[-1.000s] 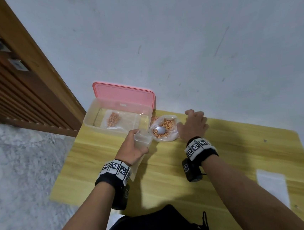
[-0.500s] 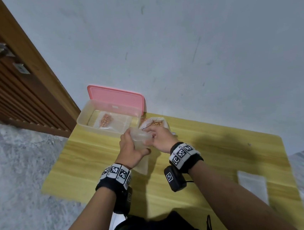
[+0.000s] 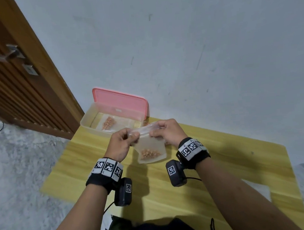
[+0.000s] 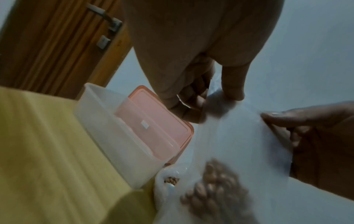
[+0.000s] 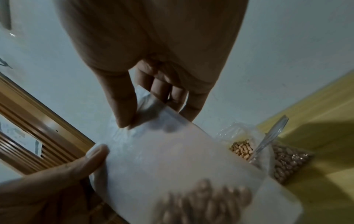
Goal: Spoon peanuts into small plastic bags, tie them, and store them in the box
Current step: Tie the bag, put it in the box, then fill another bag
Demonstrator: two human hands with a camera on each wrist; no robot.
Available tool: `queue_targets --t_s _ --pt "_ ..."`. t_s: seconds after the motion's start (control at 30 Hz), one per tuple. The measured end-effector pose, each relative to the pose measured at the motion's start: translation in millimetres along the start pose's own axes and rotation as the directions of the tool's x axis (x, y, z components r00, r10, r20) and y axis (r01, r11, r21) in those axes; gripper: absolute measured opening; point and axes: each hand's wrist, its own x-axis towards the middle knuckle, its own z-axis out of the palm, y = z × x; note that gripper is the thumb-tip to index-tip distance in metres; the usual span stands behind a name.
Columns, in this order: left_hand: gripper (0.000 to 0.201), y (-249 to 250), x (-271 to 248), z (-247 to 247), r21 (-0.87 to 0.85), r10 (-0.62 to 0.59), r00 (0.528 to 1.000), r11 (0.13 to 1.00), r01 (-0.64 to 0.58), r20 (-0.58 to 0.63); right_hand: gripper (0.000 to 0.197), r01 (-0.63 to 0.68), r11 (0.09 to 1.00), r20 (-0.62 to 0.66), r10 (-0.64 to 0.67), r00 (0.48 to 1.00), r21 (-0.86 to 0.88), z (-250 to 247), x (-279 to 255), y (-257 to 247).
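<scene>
Plastic bag [image 3: 151, 148] of peanuts | top pinched between left hand [image 3: 121, 143], right hand [image 3: 167, 132] fingers

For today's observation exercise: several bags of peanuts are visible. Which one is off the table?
The small bag pinched at its top by the left hand and right hand; another lies in the box.

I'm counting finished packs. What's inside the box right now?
Inside the box lies one flat clear bag with a small cluster of peanuts. The hands and the held bag cover its near right corner, so anything there cannot be seen.
</scene>
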Motion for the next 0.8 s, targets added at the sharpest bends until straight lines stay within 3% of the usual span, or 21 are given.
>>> queue_targets --t_s 0.17,0.4,0.6,0.67,0.8 --pt "0.02 11.7 22.7 -14.1 0.067 0.02 0.996 0.997 -0.026 0.086 0.011 -0.024 1.0 0.001 0.024 1.0 -0.014 9.1 8.1 -5.5" --pt "0.012 20.8 57.3 -45.4 -0.085 -0.027 0.994 0.996 0.037 0.109 0.008 0.1 0.993 -0.16 -0.088 0.983 0.069 28.5 26.0 -15.3" --pt "0.014 19.9 81.8 -65.5 -0.05 -0.049 0.984 0.997 0.058 0.172 0.035 0.071 0.996 -0.298 -0.086 0.951 -0.063 43.9 38.6 -20.8" --pt "0.015 21.3 86.9 -71.2 -0.012 -0.048 0.975 0.999 0.052 0.218 0.036 0.06 0.994 -0.249 -0.082 0.965 -0.093 45.6 46.0 -25.2" --pt "0.022 23.9 95.6 -81.6 0.041 -0.042 0.96 0.999 0.032 0.278 0.029 0.079 0.938 -0.079 -0.112 0.991 -0.338 56.6 60.8 -44.6"
